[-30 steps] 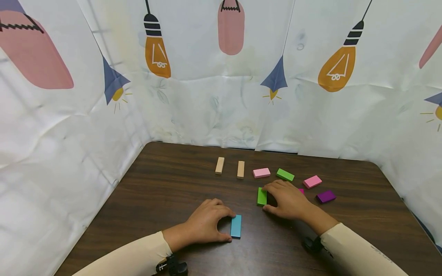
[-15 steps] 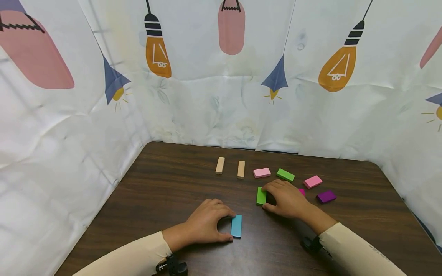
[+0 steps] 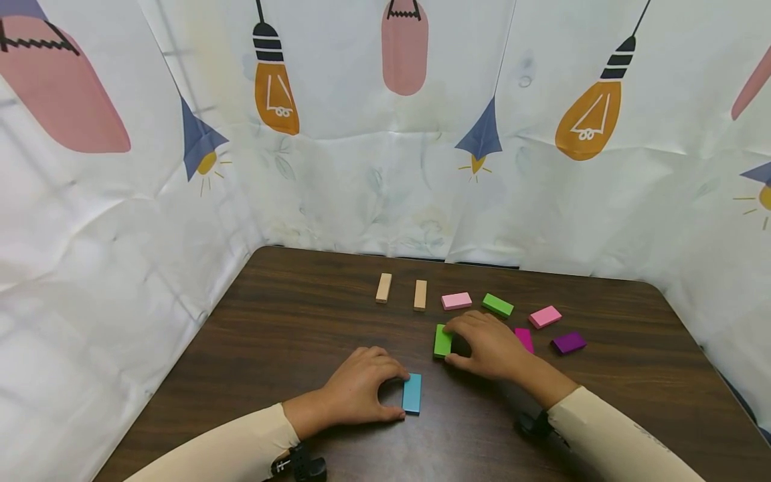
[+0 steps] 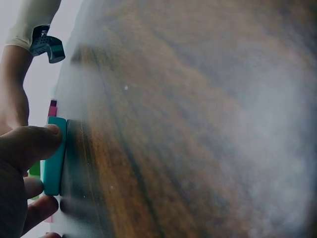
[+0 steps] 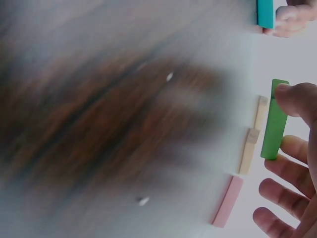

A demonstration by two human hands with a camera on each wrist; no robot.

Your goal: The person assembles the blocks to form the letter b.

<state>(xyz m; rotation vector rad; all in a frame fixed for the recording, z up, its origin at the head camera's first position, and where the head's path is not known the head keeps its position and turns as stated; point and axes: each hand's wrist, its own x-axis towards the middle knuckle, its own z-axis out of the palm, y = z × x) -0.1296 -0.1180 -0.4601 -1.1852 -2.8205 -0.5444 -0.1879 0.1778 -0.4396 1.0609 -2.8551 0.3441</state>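
Across a dark counter [image 3: 301,314], my left hand [image 3: 364,387], half-curled, pinches the blue block [image 3: 412,396] by its ends; my right hand [image 3: 478,345] likewise grips a green block [image 3: 442,341], farther and rightward. Positioning seems the step; next likely calls for careful alignment.

booth, printed curtain [image 3: 373,187] around table [image 3: 289,314]

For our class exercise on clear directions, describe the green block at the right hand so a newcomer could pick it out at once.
On the dark wood-grain table, find the right hand, beyond and right of the blue block. Pinched by its ends in that hand is a green rectangular block. Unlike the other green block, lying at an angle farther back, this one is held.
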